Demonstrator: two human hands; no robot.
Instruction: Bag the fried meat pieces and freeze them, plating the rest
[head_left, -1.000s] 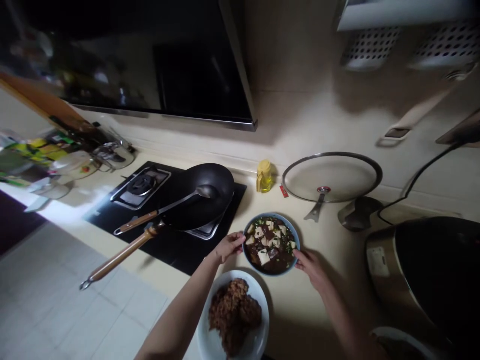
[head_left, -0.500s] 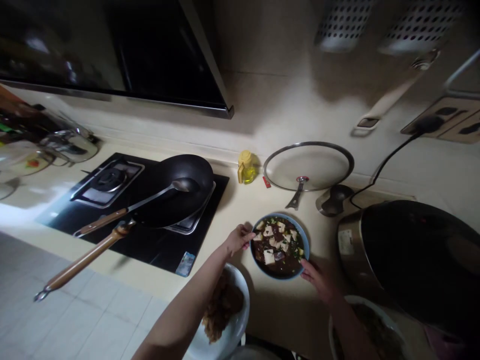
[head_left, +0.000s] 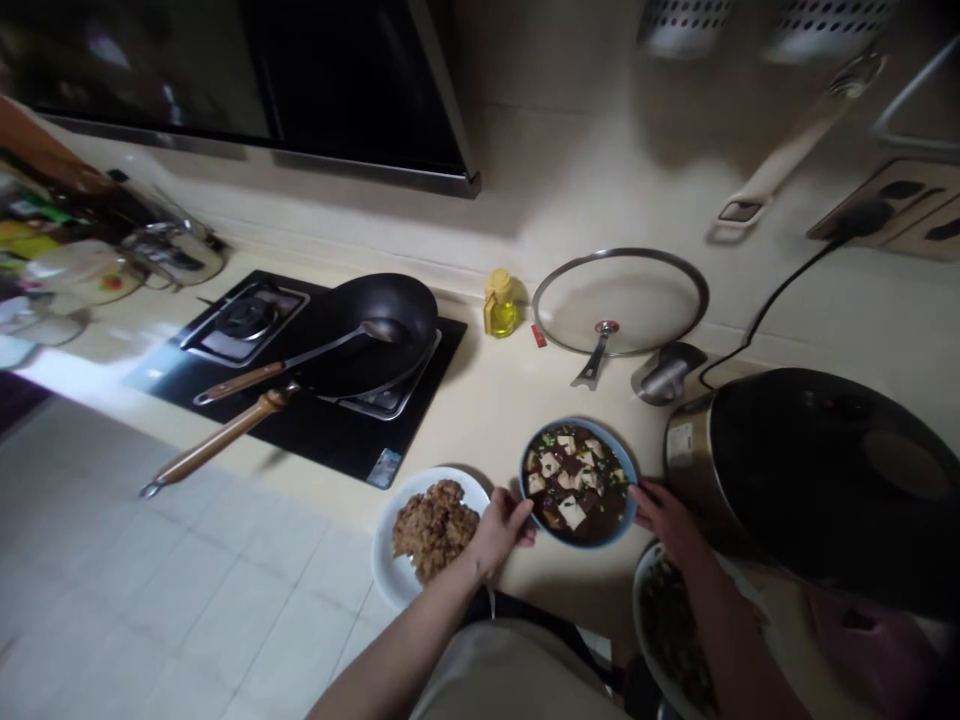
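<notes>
My left hand (head_left: pixel 504 530) grips the lower-left rim of a blue-rimmed bowl (head_left: pixel 574 421), thumb on the edge and fingers curled under. On the bowl's right side, my right hand (head_left: pixel 666 515) pinches the rim. Dark brown broth fills the bowl, with white tofu cubes (head_left: pixel 571 513) and chopped greens in it. Whether its base rests on the counter, I cannot tell. Just left of my left hand sits a white plate (head_left: pixel 381 545) of brown, crumbly-looking food (head_left: pixel 435 528); my left wrist partly covers its edge.
A black wok (head_left: pixel 405 300) with a spatula (head_left: pixel 322 350) sits on the stove (head_left: pixel 330 440). Behind the bowl are an oil bottle (head_left: pixel 501 305), a glass lid (head_left: pixel 637 300) and a metal cup (head_left: pixel 664 375). A large black-lidded cooker (head_left: pixel 825 480) stands right; another bowl (head_left: pixel 640 590) lies under my right forearm.
The bowl has moved slightly right and turned a little counterclockwise, both hands still on it. My view has shifted, and more of the plate of brown food shows.
</notes>
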